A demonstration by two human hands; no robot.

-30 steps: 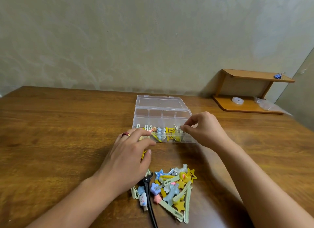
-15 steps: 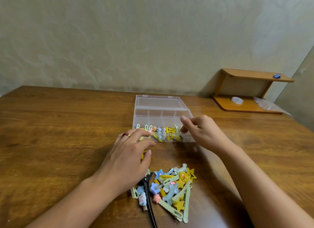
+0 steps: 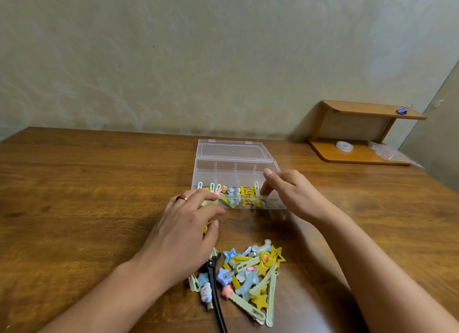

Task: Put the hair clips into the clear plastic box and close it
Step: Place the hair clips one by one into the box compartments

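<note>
The clear plastic box (image 3: 237, 173) lies open mid-table, its lid (image 3: 231, 150) folded back flat. Several hair clips (image 3: 242, 196) fill its front row of compartments. A loose pile of hair clips (image 3: 250, 275), with stars, bones and long pale green bars, lies near me, and a black clip (image 3: 214, 288) sits on its left. My left hand (image 3: 183, 231) rests in front of the box's left front corner with a yellow hair clip (image 3: 207, 227) tucked under thumb and fingers. At the box's right end, my right hand (image 3: 290, 193) has its thumb raised and its fingertips beside an upright pale green clip (image 3: 257, 185).
The wooden table (image 3: 87, 196) runs to a wall behind. At the back right stands a small wooden shelf (image 3: 367, 114) with a blue binder clip (image 3: 402, 111) on top, a roll of tape (image 3: 344, 145) on its base and a clear plastic bag (image 3: 390, 154) beside it.
My right hand, which pinched a pale green clip over the box's front right, has shifted slightly back and its thumb has lifted off. The left hand has stayed put.
</note>
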